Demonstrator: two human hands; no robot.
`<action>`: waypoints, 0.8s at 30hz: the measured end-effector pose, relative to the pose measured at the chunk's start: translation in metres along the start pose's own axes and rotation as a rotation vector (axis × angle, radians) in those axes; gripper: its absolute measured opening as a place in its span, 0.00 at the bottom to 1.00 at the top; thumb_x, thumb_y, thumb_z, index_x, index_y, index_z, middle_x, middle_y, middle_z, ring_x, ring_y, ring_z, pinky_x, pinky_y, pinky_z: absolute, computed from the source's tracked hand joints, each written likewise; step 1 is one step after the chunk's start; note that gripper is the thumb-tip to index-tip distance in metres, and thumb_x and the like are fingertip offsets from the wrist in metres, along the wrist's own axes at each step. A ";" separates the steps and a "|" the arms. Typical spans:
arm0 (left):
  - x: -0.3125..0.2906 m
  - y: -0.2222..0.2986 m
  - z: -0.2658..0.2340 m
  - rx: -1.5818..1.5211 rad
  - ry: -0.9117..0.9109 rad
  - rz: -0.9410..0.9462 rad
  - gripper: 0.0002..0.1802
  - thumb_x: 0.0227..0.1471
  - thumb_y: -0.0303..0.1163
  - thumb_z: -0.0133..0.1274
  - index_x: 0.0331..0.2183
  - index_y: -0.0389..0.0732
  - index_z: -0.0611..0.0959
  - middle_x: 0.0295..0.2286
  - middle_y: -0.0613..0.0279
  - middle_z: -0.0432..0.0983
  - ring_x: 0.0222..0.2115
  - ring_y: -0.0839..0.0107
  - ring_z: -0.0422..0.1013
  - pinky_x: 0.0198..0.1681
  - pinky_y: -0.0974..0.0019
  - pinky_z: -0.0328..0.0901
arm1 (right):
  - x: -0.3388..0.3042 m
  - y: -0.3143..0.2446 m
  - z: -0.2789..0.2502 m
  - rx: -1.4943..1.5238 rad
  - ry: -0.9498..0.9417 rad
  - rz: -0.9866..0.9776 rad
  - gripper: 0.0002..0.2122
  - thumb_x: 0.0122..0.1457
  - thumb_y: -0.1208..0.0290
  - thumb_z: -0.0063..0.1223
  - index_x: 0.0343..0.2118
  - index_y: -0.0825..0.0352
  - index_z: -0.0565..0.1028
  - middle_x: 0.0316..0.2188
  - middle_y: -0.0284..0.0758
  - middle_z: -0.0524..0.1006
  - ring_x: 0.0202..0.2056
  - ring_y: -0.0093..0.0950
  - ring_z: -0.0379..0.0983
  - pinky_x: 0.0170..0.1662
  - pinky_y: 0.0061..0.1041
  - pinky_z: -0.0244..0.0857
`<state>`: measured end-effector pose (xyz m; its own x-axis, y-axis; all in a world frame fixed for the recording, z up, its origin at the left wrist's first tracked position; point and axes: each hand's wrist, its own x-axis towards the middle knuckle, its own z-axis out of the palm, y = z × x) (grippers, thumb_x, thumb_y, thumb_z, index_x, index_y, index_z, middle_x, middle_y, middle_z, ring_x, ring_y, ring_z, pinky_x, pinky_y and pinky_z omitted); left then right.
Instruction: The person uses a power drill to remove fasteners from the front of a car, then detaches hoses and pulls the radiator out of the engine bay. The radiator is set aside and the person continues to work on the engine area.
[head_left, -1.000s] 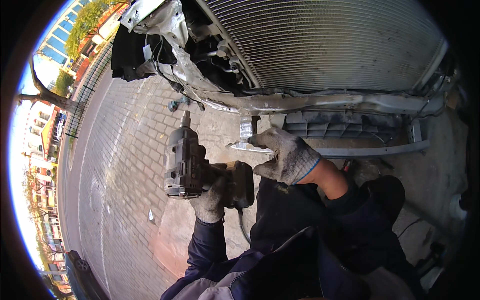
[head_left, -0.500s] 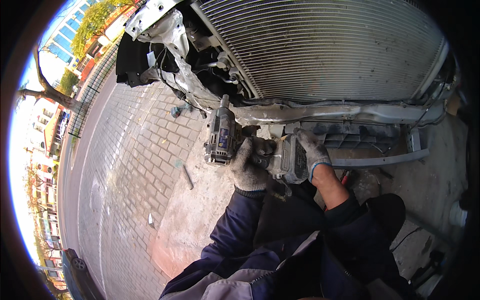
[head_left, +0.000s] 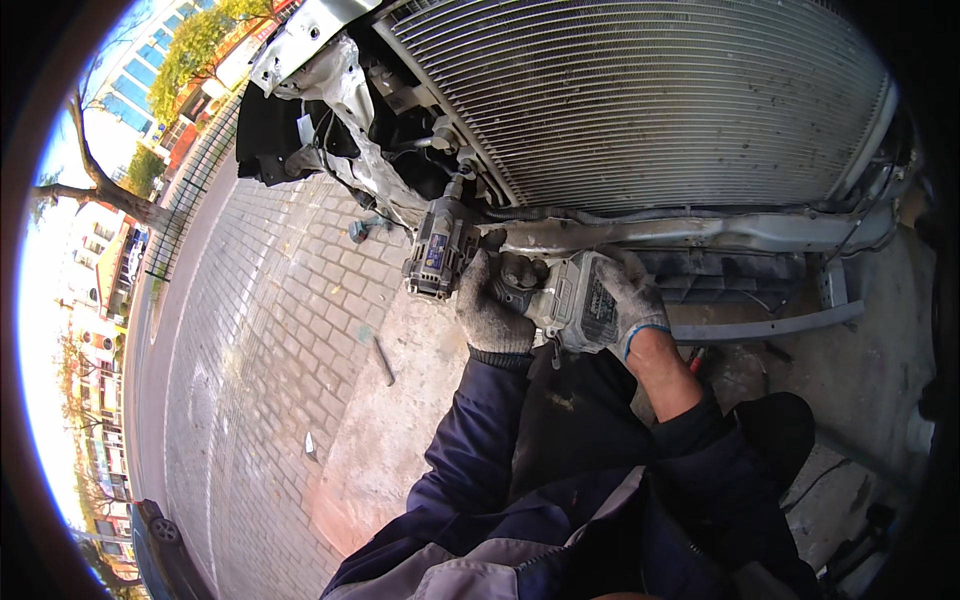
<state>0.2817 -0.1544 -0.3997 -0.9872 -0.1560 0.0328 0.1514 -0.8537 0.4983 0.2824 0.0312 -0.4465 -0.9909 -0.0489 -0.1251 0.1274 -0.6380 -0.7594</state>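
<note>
A cordless impact wrench (head_left: 436, 250) lies sideways between my gloved hands, its nose pointing away from me toward the car's bare front end. My left hand (head_left: 495, 315) is wrapped round its handle, just behind the motor body. At the battery end (head_left: 580, 300), my right hand (head_left: 632, 292) grips the pack from its right side. The socket tip (head_left: 455, 187) overlaps the dark area beside the radiator's lower left corner; whether it touches anything there I cannot tell. Both gloves are grey and worn.
The finned radiator (head_left: 650, 100) fills the top, with a metal crossbeam (head_left: 700, 228) beneath it. Crumpled silver bodywork (head_left: 345, 90) juts out at the left. A teal tool (head_left: 365, 228) and a stick-like piece (head_left: 383, 361) lie on the ground. A curved metal bar (head_left: 770, 325) lies at right.
The wrench has shifted slightly, its nose moving up and right toward the radiator's lower corner. Both hands keep their hold on it. My view has shifted a little.
</note>
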 end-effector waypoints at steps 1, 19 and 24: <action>0.001 0.000 0.001 -0.002 0.020 -0.006 0.26 0.68 0.45 0.57 0.58 0.36 0.82 0.26 0.63 0.73 0.30 0.62 0.71 0.48 0.50 0.71 | 0.000 -0.001 0.001 0.020 -0.001 -0.001 0.20 0.71 0.73 0.67 0.63 0.68 0.79 0.53 0.31 0.84 0.53 0.23 0.80 0.60 0.25 0.73; 0.007 -0.006 0.011 0.113 0.053 0.011 0.22 0.70 0.44 0.53 0.55 0.39 0.82 0.26 0.64 0.75 0.28 0.64 0.72 0.40 0.53 0.73 | 0.002 -0.012 0.004 0.079 0.068 0.036 0.15 0.70 0.71 0.68 0.57 0.66 0.82 0.49 0.31 0.86 0.48 0.25 0.83 0.54 0.28 0.77; 0.007 -0.005 0.014 0.151 0.078 0.023 0.22 0.70 0.43 0.54 0.55 0.38 0.81 0.27 0.62 0.77 0.29 0.64 0.75 0.37 0.56 0.74 | 0.001 -0.015 0.010 0.202 0.100 0.084 0.12 0.70 0.72 0.67 0.54 0.65 0.84 0.45 0.32 0.88 0.43 0.26 0.86 0.47 0.29 0.81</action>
<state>0.2729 -0.1441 -0.3900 -0.9759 -0.2175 -0.0189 0.1586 -0.7657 0.6233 0.2793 0.0325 -0.4289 -0.9667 -0.0381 -0.2532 0.1883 -0.7759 -0.6020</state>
